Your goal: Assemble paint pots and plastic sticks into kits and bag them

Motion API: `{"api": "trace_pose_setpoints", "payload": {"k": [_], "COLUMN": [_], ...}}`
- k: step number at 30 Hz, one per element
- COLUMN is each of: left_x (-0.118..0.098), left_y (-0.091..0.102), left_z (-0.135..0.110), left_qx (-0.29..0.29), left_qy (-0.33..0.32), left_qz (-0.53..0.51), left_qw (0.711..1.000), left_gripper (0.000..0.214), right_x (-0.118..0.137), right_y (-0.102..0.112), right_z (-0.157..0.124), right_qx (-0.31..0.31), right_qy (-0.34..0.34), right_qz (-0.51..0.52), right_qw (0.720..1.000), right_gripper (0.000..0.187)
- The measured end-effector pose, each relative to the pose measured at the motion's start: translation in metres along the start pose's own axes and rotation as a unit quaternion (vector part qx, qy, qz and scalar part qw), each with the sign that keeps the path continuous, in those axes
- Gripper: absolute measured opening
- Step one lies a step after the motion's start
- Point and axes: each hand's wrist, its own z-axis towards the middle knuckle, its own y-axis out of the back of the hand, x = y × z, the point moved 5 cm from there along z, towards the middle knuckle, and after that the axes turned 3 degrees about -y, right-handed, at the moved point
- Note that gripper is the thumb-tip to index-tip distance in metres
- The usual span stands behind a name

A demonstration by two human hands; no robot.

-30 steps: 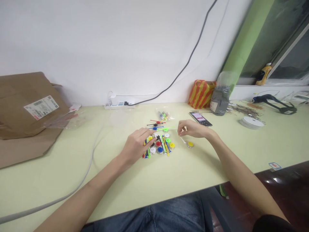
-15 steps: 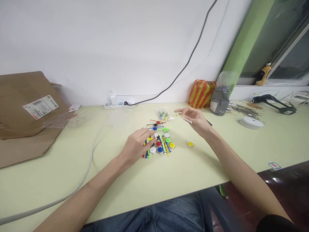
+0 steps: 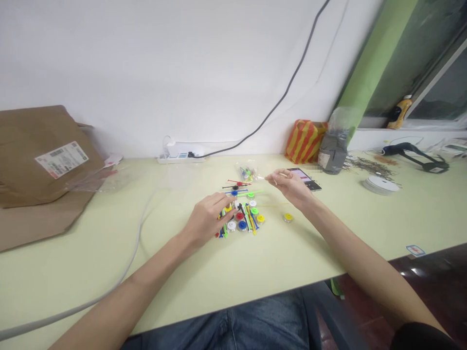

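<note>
The right grip (image 3: 290, 187) is pinched together on a thin pale stick (image 3: 276, 176), holding it up above the worktop (image 3: 292, 262), near a clear plastic bag (image 3: 247, 172) and just in front of a phone (image 3: 304, 178). The left grip (image 3: 206, 218) is loosely curled, its fingers on the left side of a pile of coloured discs and sticks (image 3: 244, 218); whether it holds anything cannot be told. A thin yellow stick (image 3: 270, 204) and a yellow disc (image 3: 288, 217) lie just right of the pile.
</note>
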Motion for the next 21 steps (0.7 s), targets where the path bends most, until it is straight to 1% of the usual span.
{"api": "trace_pose_setpoints", "payload": {"k": [3, 5, 10, 13, 15, 18, 21], "left_x": [0.001, 0.001, -0.002, -0.003, -0.002, -0.001, -0.001], "left_y": [0.0, 0.0, 0.0, 0.001, 0.001, 0.001, 0.001], "left_z": [0.0, 0.0, 0.0, 0.001, 0.0, -0.001, -0.003], "left_qx": [0.002, 0.002, -0.005, -0.014, -0.025, -0.045, -0.061], "left_qy": [0.003, 0.003, 0.002, 0.007, 0.019, 0.035, 0.044], "left_qz": [0.001, 0.001, 0.012, 0.021, 0.028, 0.029, 0.015], "left_qw": [1.0, 1.0, 1.0, 1.0, 0.999, 0.998, 0.997], "left_gripper": [0.023, 0.023, 0.023, 0.022, 0.023, 0.024, 0.025], "right_x": [0.003, 0.007, 0.015, 0.013, 0.01, 0.005, 0.007], "right_y": [-0.009, -0.018, -0.058, -0.08, -0.091, -0.101, -0.101], "right_z": [-0.004, -0.009, -0.03, -0.042, -0.049, -0.058, -0.065], "right_qx": [0.006, 0.017, 0.068, 0.077, 0.081, 0.093, 0.064], "right_qy": [0.007, 0.012, 0.042, 0.053, 0.056, 0.072, 0.129], "right_qz": [0.031, 0.016, -0.046, -0.045, -0.046, -0.072, -0.136], "right_qw": [0.999, 1.0, 0.996, 0.995, 0.994, 0.99, 0.98], "right_gripper": [0.047, 0.048, 0.044, 0.041, 0.038, 0.032, 0.027]}}
